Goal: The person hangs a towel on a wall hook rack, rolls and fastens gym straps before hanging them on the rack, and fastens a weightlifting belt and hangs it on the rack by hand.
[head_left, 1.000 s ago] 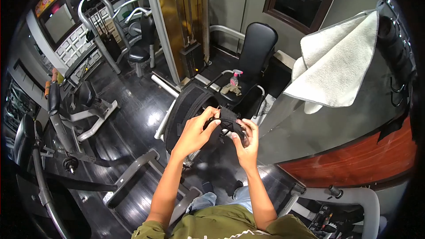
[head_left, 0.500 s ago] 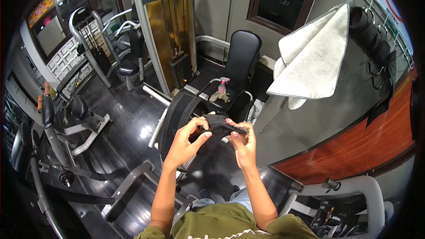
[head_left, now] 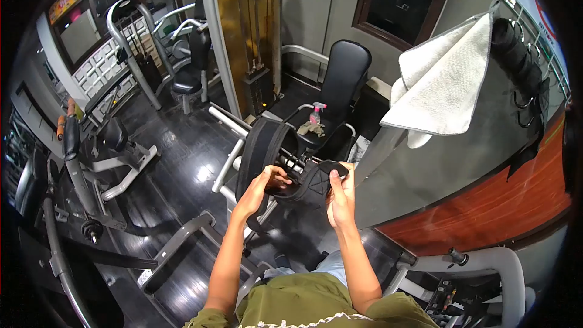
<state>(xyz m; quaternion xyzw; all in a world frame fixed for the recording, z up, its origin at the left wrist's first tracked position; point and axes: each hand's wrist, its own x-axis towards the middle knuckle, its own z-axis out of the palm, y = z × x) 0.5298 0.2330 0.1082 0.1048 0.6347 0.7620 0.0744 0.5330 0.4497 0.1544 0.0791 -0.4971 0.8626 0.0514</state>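
A black weightlifting belt (head_left: 260, 149) is curled into a loop in front of me, its wide padded part standing at the left. My right hand (head_left: 341, 197) pinches the stitched strap end of the belt between thumb and fingers. At the loop's near side, my left hand (head_left: 262, 187) has its fingers bent into the loop and closed on the belt's edge; part of the grip is hidden. A loose strap end hangs below my left hand.
Ahead, a black machine seat (head_left: 313, 140) carries a pink spray bottle (head_left: 317, 113) and a cloth (head_left: 311, 129). A white towel (head_left: 440, 79) and black straps (head_left: 513, 54) hang from a wall rack at right. Gym machines, including a weight stack (head_left: 258, 88), stand around.
The strap end has spread out flatter and my right hand has tilted it upward. My left hand has shifted from pinching the strap to the loop's inside. The view has turned slightly left.
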